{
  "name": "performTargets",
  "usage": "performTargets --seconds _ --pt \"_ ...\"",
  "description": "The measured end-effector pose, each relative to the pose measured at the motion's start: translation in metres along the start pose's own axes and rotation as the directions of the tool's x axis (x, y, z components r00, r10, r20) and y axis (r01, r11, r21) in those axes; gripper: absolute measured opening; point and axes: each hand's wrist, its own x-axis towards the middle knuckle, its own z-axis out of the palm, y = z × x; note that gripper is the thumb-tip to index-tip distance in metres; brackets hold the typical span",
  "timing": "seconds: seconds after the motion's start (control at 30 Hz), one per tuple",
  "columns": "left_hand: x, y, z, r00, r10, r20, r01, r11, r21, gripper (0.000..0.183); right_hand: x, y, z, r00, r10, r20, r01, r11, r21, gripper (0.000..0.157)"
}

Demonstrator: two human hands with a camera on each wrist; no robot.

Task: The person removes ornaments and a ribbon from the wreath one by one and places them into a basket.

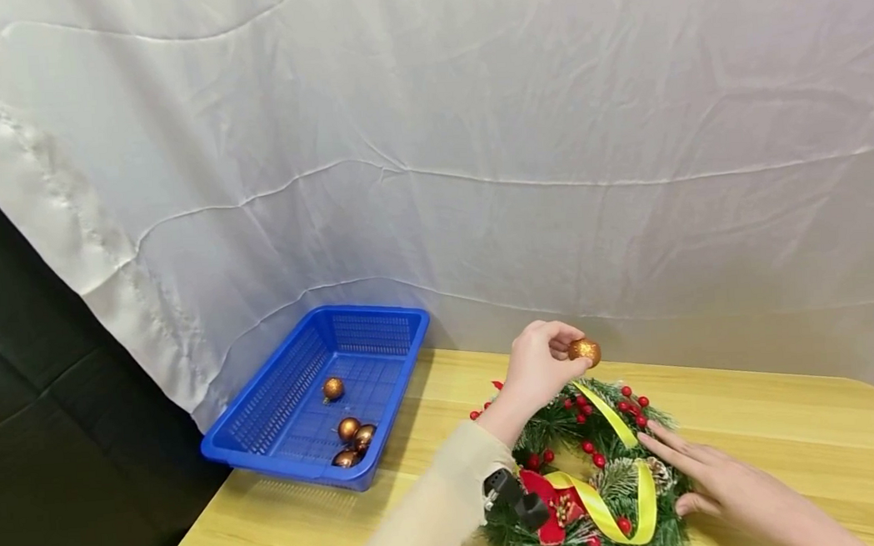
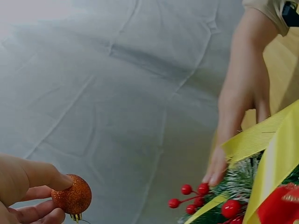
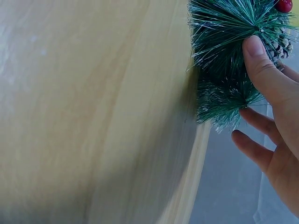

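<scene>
My left hand [image 1: 543, 360] pinches a glittery copper Christmas ball [image 1: 585, 352] between thumb and fingers, above the far side of the wreath. In the left wrist view the ball [image 2: 72, 194] shows its small gold cap pointing down. The green wreath [image 1: 532, 543] lies on the table, trimmed with red berries, a pine cone [image 1: 658, 475], a red flower [image 1: 552, 508] and a yellow ribbon [image 1: 648, 502]. My right hand [image 1: 728, 481] rests at the wreath's right side, fingers extended. In the right wrist view its thumb [image 3: 261, 60] lies on the green needles.
A blue plastic basket [image 1: 299, 471] stands left of the wreath. Several copper and brown balls [image 1: 348, 429] lie inside it, with a glittery one [image 1: 333, 388] apart from the others. A pale curtain [image 1: 480, 245] hangs behind the wooden table [image 1: 791, 418].
</scene>
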Motion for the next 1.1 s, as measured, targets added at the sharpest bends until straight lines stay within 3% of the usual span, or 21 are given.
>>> performTargets --seconds 0.3,0.47,0.77,1.1 --pt "-0.008 -0.006 -0.035 0.998 0.005 -0.063 -0.01 0.997 -0.072 0.026 -0.001 0.002 0.002 1.0 0.021 0.014 -0.021 1.0 0.001 0.081" --pt "-0.014 -0.009 -0.061 0.995 0.018 -0.101 -0.023 0.999 -0.045 0.028 -0.001 0.003 0.001 1.0 0.024 0.019 -0.024 1.0 0.006 0.081" --pt "-0.027 -0.029 -0.103 0.983 0.044 -0.18 -0.042 0.999 0.017 0.026 -0.001 0.001 0.0 0.998 0.039 0.046 -0.041 0.999 0.026 0.081" --pt "-0.041 -0.046 -0.146 0.959 0.034 -0.28 -0.029 0.999 0.022 0.028 0.0 0.0 -0.001 0.998 0.036 0.055 -0.037 0.999 0.03 0.08"
